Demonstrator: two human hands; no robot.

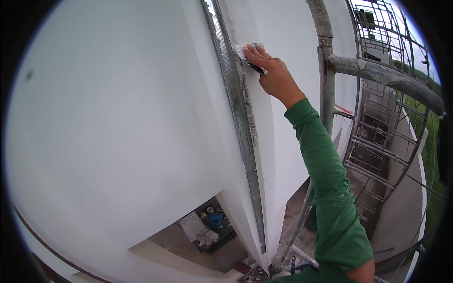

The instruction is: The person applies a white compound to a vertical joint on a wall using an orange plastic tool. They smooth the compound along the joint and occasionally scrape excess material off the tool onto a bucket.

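Observation:
My right hand (pixel 279 75), in a green sleeve, reaches up along the wall. Its fingers lie closed over a small putty knife (pixel 239 50) with a putty-smeared blade, mostly hidden under the hand. The blade rests at the edge of a narrow white wall strip (pixel 265 111), beside a long metal channel (pixel 234 96) that runs down the wall. Rough grey filler (pixel 251 120) lines the channel's right side below the hand. My left hand does not show.
Scaffold tubes stand close on the right, including a thick horizontal pipe (pixel 387 78). More scaffolding (pixel 377 146) reaches back beside a low wall (pixel 406 207). A broad white wall (pixel 118 118) fills the left. Through an opening below, a blue container (pixel 215 220) sits among clutter.

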